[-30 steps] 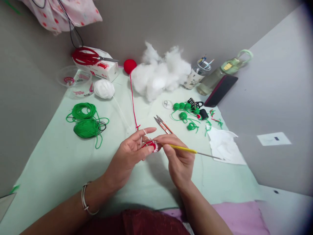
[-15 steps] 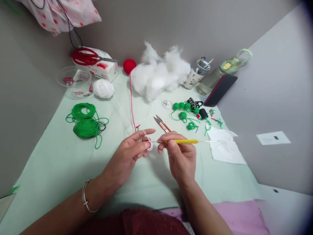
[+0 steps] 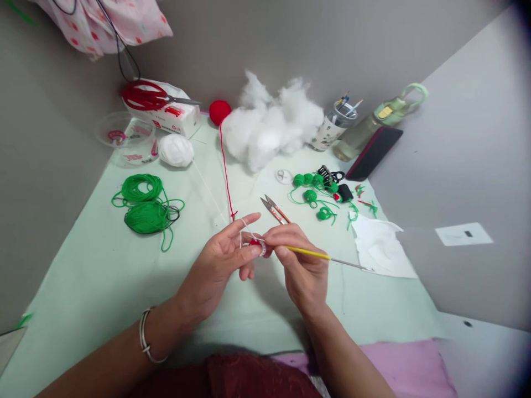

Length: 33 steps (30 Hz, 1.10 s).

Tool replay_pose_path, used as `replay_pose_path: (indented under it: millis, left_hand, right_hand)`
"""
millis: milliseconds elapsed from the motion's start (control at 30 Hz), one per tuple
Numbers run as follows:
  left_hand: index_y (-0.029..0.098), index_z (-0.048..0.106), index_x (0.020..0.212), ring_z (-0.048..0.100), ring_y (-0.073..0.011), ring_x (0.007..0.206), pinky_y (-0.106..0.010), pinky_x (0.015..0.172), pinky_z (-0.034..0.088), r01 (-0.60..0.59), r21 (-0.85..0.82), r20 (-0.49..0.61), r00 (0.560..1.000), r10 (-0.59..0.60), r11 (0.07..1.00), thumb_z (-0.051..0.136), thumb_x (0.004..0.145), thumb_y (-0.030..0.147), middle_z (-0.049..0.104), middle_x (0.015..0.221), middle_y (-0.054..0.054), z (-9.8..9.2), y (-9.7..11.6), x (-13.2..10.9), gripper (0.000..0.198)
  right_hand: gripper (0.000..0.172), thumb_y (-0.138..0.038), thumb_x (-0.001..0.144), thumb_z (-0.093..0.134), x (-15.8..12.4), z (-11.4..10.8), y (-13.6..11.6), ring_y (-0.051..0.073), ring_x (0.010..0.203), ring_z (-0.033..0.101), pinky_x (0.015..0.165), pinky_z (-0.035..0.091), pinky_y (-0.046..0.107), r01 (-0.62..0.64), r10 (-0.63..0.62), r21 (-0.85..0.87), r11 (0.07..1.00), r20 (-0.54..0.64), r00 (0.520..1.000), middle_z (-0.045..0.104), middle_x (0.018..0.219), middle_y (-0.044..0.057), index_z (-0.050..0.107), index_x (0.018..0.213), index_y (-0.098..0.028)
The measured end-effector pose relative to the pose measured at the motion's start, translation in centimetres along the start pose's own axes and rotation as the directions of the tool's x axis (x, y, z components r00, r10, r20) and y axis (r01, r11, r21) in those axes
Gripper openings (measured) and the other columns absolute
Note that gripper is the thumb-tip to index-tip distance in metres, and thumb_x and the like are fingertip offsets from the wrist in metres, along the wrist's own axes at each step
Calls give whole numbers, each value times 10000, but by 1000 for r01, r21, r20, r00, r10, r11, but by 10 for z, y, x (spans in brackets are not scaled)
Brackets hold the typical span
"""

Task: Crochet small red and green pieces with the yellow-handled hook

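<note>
My left hand (image 3: 226, 257) pinches a small red and white crochet piece (image 3: 262, 248) between thumb and fingers, its index finger stretched out with white yarn looped over it. My right hand (image 3: 305, 262) is closed around a crochet hook with a yellow handle (image 3: 309, 252); the hook's tip end meets the piece and is partly hidden by fingers. White yarn runs back to a white ball (image 3: 176, 150), and a red strand (image 3: 226, 177) leads to a red ball (image 3: 219, 113). Thread snips (image 3: 275, 210) lie just beyond my right hand.
Green yarn (image 3: 145, 216) lies at left. Behind are a tissue box (image 3: 178, 119) with red scissors (image 3: 145, 96), white stuffing (image 3: 265, 130), a pen cup (image 3: 329, 130), a bottle (image 3: 357, 135) and a phone (image 3: 374, 153). Small green crocheted balls (image 3: 310, 195) and white paper (image 3: 384, 251) are at right.
The hook has tilted, its rear end now lower, and my right hand has shifted slightly left. The crochet piece has turned in my left fingers, showing more red.
</note>
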<state>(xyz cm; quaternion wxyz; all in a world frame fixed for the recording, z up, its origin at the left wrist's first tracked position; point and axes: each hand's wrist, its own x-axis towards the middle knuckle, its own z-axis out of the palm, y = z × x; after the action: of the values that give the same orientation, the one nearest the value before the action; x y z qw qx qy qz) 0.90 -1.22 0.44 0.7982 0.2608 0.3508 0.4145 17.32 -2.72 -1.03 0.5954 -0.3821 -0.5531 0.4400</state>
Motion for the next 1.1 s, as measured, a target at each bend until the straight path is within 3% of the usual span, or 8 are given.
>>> replay_pose_path:
  millis: [267,367,467,533,667,800,900,1100]
  left_hand:
    - [173,727,1326,281,-11,490,-181,515,366,149,-172,165,979,-121,974,760,852,171,580,785,50,-6,3,1,475]
    - [179,761,1262,380,-28,519,-182,551,406,110,-145,143,986,-89,983,763,840,167,593,761,47,-5,1,3,422]
    - [208,766,1203,628,-94,721,-202,708,494,-30,7,30,999,30,1000,778,849,162,700,813,15,-3,-3,4,357]
    - [220,760,1158,698,-130,830,-230,809,520,-108,91,-14,994,110,990,794,849,175,747,838,10,-1,-6,4,314]
    - [215,739,961,712,-139,789,-248,793,534,-176,182,-28,982,184,967,800,846,200,766,802,23,-1,-8,4,131]
    - [201,747,849,686,-143,752,-251,760,517,-241,326,7,968,253,914,775,858,197,738,769,22,-6,-7,8,30]
    - [203,774,819,661,-142,770,-245,778,496,-232,371,30,971,238,899,787,860,216,733,773,17,-14,-4,13,45]
    - [221,806,890,671,-157,966,-238,889,506,-157,36,-41,987,158,987,843,844,291,784,1080,-20,-17,-8,16,92]
  right_hand:
    - [161,-318,979,719,10,-4,-4,98,624,643,571,550,224,-230,271,337,913,-79,959,687,822,8,818,898,-220]
    - [164,-351,950,754,12,-3,-5,97,585,612,545,530,220,-298,339,395,869,-35,940,670,761,-5,811,862,-224]
    - [137,-349,961,747,9,-1,0,120,660,642,609,551,253,-254,271,296,921,-15,963,720,849,18,833,916,-252]
    - [126,-323,976,730,5,1,2,138,723,654,647,559,278,-181,189,174,968,-30,981,745,942,41,843,969,-270]
    - [145,-268,993,700,3,3,1,149,753,648,642,546,289,-98,98,2,995,-56,994,727,948,42,844,992,-283]
    - [159,-217,990,690,4,1,-3,170,817,651,735,555,314,-48,50,-178,983,8,999,703,839,32,840,1005,-269]
    - [121,-301,963,735,7,-4,-3,166,789,643,725,563,323,-123,131,-122,985,59,990,705,916,36,809,1051,-263]
    - [409,-366,791,904,11,0,1,113,739,610,634,528,253,-384,370,83,920,143,918,683,1115,34,685,1119,-258]
